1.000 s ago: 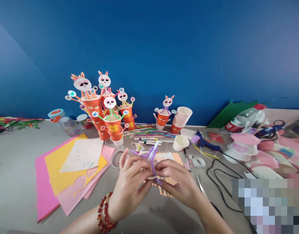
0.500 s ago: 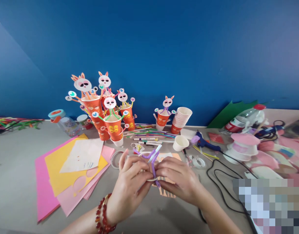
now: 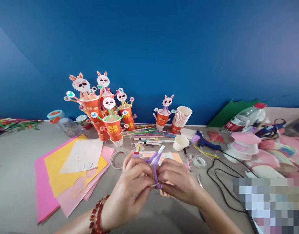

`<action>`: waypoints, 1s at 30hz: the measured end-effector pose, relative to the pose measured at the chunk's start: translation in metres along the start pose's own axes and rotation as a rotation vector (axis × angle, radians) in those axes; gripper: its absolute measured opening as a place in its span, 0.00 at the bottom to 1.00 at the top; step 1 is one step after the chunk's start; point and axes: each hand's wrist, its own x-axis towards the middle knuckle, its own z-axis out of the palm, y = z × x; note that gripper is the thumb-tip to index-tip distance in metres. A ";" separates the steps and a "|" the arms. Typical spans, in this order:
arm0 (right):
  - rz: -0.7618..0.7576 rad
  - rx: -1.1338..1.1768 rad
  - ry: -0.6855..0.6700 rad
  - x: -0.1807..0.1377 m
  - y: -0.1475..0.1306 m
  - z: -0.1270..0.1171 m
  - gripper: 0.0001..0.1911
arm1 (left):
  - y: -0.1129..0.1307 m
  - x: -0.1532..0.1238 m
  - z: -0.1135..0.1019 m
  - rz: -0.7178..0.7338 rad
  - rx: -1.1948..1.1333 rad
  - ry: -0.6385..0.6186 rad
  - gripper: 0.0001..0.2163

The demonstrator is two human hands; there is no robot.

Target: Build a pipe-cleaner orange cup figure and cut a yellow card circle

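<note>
Fingers pinched, my left hand grips a thin pale round-edged piece, seen nearly edge-on, against bent purple straws. From the other side my right hand is closed around the same straws, its fingertips close to the left ones. A pale, shiny straw section sticks up from the bundle above my fingers. Most of the pale piece is hidden by my fingers. Below and behind the hands lies an orange cut sheet, partly covered by them.
Rabbit-faced straw figures stand in red paper cups at the back left. Further right are a cup stack, a white cup and a glue gun with a trailing black cord. Coloured sheets lie left; scissors lie right.
Both hands have shifted slightly right and the straws stand a little more upright. Scissor blades now show beside my right hand. The grip is kept.
</note>
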 end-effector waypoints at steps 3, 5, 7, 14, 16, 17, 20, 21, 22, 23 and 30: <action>-0.033 0.010 -0.017 -0.001 0.004 0.002 0.11 | 0.001 0.000 0.002 0.015 -0.018 -0.030 0.10; -0.036 0.022 -0.017 -0.002 0.006 0.003 0.11 | 0.000 -0.002 0.005 0.009 -0.026 -0.031 0.11; -0.003 0.029 -0.009 -0.002 0.009 0.002 0.10 | -0.002 -0.003 0.009 -0.017 -0.027 -0.019 0.11; 0.040 -0.010 0.000 -0.004 0.013 -0.002 0.10 | -0.011 -0.005 0.013 -0.064 0.072 0.017 0.10; 0.039 -0.019 -0.001 -0.004 0.013 -0.002 0.09 | -0.012 -0.005 0.013 -0.064 0.109 0.037 0.10; 0.036 -0.017 0.007 -0.004 0.013 -0.001 0.09 | -0.012 -0.005 0.013 -0.064 0.118 0.042 0.10; 0.011 0.016 0.042 -0.005 0.014 0.001 0.08 | -0.013 -0.005 0.013 -0.051 0.100 0.017 0.10; -0.005 0.032 0.052 -0.005 0.015 0.002 0.08 | -0.012 -0.005 0.013 -0.038 0.083 0.006 0.11; -0.025 0.050 0.060 -0.005 0.016 0.003 0.08 | -0.012 -0.004 0.013 -0.024 0.063 0.000 0.11; -0.045 0.067 0.068 -0.006 0.017 0.004 0.08 | -0.011 -0.004 0.013 -0.011 0.040 -0.005 0.11; -0.026 0.093 0.066 -0.008 0.018 0.004 0.06 | -0.007 -0.002 0.015 -0.010 0.085 0.043 0.08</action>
